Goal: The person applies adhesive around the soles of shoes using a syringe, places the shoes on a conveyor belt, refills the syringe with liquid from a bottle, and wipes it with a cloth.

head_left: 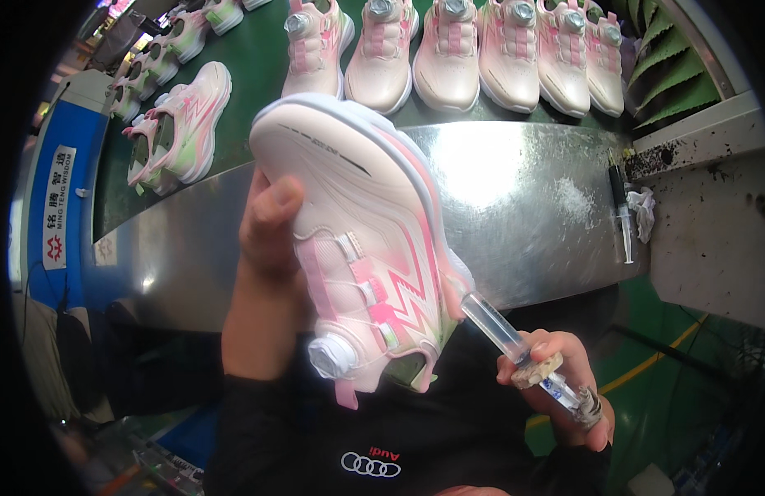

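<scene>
My left hand (271,219) grips a white and pink sneaker (366,223) by its side, thumb on the upper. The sneaker is held up above the metal tabletop, toe pointing away from me. It has a round dial (331,355) near its collar and a pink zigzag on its side. In my right hand (568,372) is a clear syringe (494,326), fingers wrapped round its flange and plunger. A beige wrapping covers the flange, and grey tape the plunger end. The syringe's front end meets the sneaker's sole edge near the heel; I cannot make out its tip.
Several matching sneakers (452,66) stand in a row on a green belt (254,50) beyond the metal tabletop (514,215). Another sneaker (184,128) lies at the far left. A dark syringe (620,198) and crumpled tissue (641,211) rest at the right edge, beside white residue (574,198).
</scene>
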Motion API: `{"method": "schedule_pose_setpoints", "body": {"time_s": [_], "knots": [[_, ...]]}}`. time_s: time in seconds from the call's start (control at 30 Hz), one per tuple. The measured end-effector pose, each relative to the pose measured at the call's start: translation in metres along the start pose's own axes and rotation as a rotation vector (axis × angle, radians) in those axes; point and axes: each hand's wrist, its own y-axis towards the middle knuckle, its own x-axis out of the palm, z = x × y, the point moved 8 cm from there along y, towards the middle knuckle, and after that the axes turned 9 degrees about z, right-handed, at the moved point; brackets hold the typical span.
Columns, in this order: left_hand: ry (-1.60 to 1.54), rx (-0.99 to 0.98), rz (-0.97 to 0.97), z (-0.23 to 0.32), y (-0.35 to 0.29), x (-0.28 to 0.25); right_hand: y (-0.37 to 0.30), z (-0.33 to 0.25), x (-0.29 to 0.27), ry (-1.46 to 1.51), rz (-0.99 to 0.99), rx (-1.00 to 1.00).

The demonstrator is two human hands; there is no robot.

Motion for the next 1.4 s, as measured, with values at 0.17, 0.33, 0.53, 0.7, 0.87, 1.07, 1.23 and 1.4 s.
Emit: {"method": "schedule_pose_setpoints", "body": {"time_s": [0.17, 0.33, 0.53, 0.7, 0.87, 1.07, 1.23, 1.4], "knots": [[-0.090, -0.048, -0.075, -0.010, 0.008, 0.004, -0.011, 0.003, -0.007, -0.001, 0.011, -0.005], [-0.247, -0.131, -0.195, -0.017, 0.010, 0.004, -0.024, 0.004, -0.013, -0.128, 0.088, 0.022], [-0.120, -0.157, 0.041, -0.025, 0.018, -0.019, -0.031, 0.008, -0.020, -0.092, -0.040, -0.027], [-0.268, -0.218, 0.053, -0.036, 0.023, -0.016, -0.035, 0.014, -0.028, -0.056, 0.010, -0.045], [-0.260, -0.231, 0.090, -0.028, 0.019, -0.020, -0.036, 0.018, -0.029, 0.006, -0.019, -0.058], [-0.128, -0.291, 0.111, -0.036, 0.018, -0.029, -0.040, 0.026, -0.040, 0.018, 0.004, -0.053], [0.001, -0.478, 0.176, -0.024, -0.012, -0.055, -0.036, 0.038, -0.041, -0.058, -0.051, -0.006], [0.237, -0.477, 0.199, 0.003, -0.040, -0.125, -0.025, 0.040, -0.037, -0.138, -0.080, -0.073]]}}
